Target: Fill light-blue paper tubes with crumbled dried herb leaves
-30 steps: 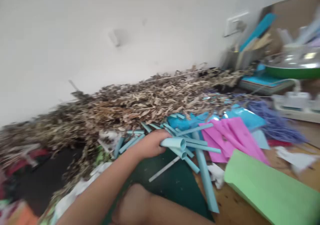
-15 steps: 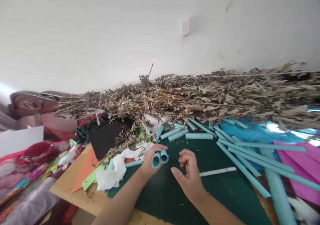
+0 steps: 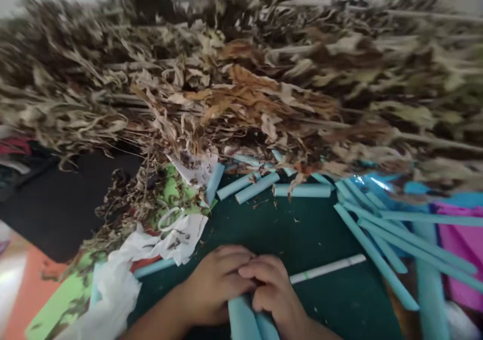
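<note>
Two light-blue paper tubes (image 3: 245,320) lie side by side, their near part showing below my hands at the bottom of the view. My left hand (image 3: 222,279) is wrapped over their far end from the left. From the right, my right hand (image 3: 271,284) closes on the same tubes, its fingers bent and meeting the left hand's fingers. The far ends are hidden under my fingers. Beneath is a dark green mat (image 3: 324,310), and a thin white rolled stick (image 3: 328,268) rests on it just right of my right hand.
Dried leafy stalks (image 3: 241,93) are heaped across the back. Short blue tubes (image 3: 302,190) lie before them, and long thin blue tubes (image 3: 403,239) cross at the right near pink paper (image 3: 460,254). Crumpled white tissue (image 3: 121,279), green paper (image 3: 60,300) and a black board (image 3: 71,199) are at left.
My right hand, apart and open before, has come in to grip the tubes with the left. The tubes have moved lower in view. The camera has tilted down and come closer.
</note>
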Demonstrator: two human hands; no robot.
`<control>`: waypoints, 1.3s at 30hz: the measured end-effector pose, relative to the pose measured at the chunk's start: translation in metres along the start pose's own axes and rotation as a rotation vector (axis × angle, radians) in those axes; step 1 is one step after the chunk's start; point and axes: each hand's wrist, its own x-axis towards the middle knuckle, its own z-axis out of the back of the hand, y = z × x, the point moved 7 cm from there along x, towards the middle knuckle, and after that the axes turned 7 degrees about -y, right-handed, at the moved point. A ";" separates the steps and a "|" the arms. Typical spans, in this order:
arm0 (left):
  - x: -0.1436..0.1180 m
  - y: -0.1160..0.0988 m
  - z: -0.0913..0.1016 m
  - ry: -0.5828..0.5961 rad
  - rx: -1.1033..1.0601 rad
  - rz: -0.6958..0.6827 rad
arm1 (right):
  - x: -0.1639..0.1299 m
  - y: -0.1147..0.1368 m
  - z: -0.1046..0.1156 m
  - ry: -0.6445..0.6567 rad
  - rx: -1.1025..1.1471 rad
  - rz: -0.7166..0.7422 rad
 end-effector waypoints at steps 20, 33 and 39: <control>-0.015 -0.003 -0.010 0.076 0.093 0.031 | 0.001 0.029 0.008 0.090 -0.078 0.250; -0.048 -0.011 0.027 -0.263 0.630 0.430 | -0.027 0.013 0.032 -0.201 -0.912 0.088; -0.092 -0.050 0.027 -0.219 0.717 0.358 | -0.031 0.022 0.024 -0.192 -1.027 0.150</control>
